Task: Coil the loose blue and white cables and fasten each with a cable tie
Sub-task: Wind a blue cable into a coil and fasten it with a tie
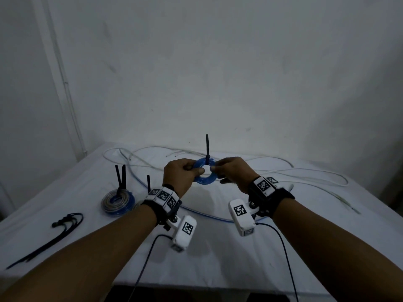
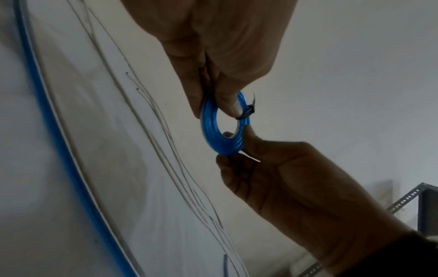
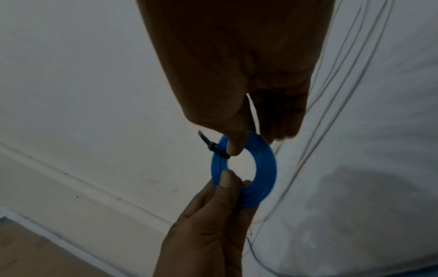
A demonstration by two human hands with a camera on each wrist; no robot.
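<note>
Two hands hold a small blue coil (image 1: 204, 173) above the table (image 1: 218, 247): the left hand (image 1: 181, 174) pinches its left side, the right hand (image 1: 234, 172) its right, thumbs at the centre hole. A black tie (image 1: 207, 149) already cinches the far edge, tail upright. To finish well, it likely pays to keep both pinches firm so the turns stay flat while the tie is snugged. Beyond, white cable (image 1: 305, 177) lies loose. Only square coded markers on the wristbands; no readable writing.
</note>
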